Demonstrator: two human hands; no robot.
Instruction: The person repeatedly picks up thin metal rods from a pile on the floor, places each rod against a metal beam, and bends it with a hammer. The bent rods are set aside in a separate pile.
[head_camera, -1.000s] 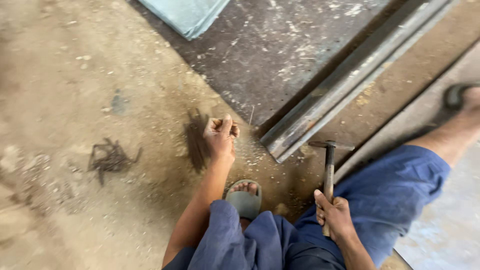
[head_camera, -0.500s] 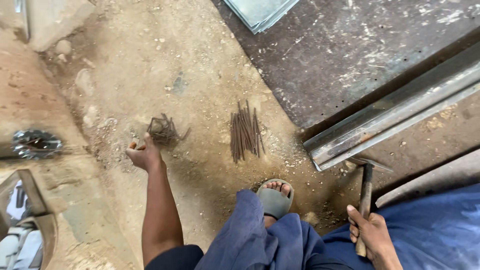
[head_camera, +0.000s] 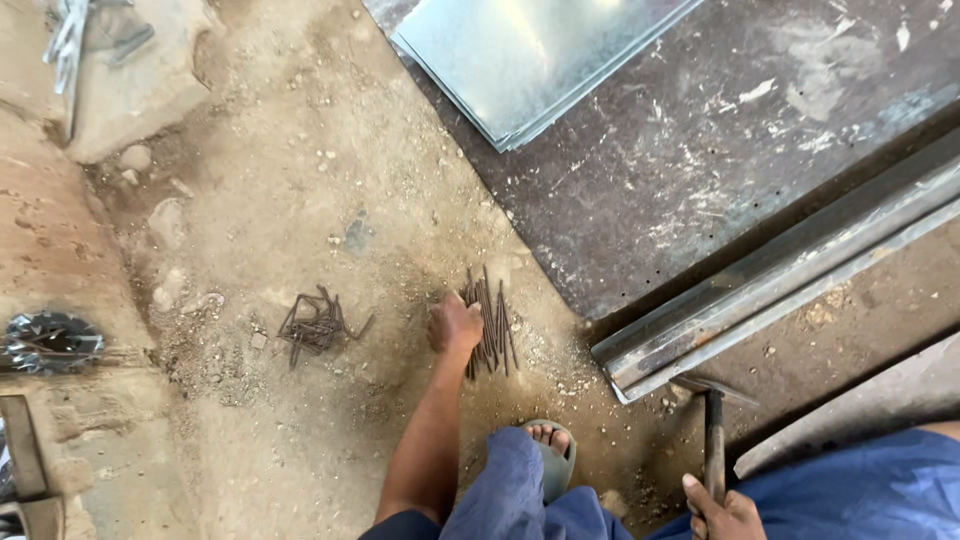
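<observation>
The left hand (head_camera: 455, 325) rested curled on a bundle of nails (head_camera: 492, 322) lying lengthwise away from the person; the right hand (head_camera: 728, 515) gripped an upright hammer (head_camera: 713, 440).

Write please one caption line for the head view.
Left hand on straight nails on dirt floor; right hand holds hammer.

We have only one view, from the camera on the person's head, looking steeply down at the dirt floor from about standing-crouch height. Taking the steel rail (head_camera: 790, 290) as our landmark, the view centres just left of its near end. Above the rail lies a dark plate (head_camera: 700, 150); below it, the frame's bottom edge cuts off the person's knees.
</observation>
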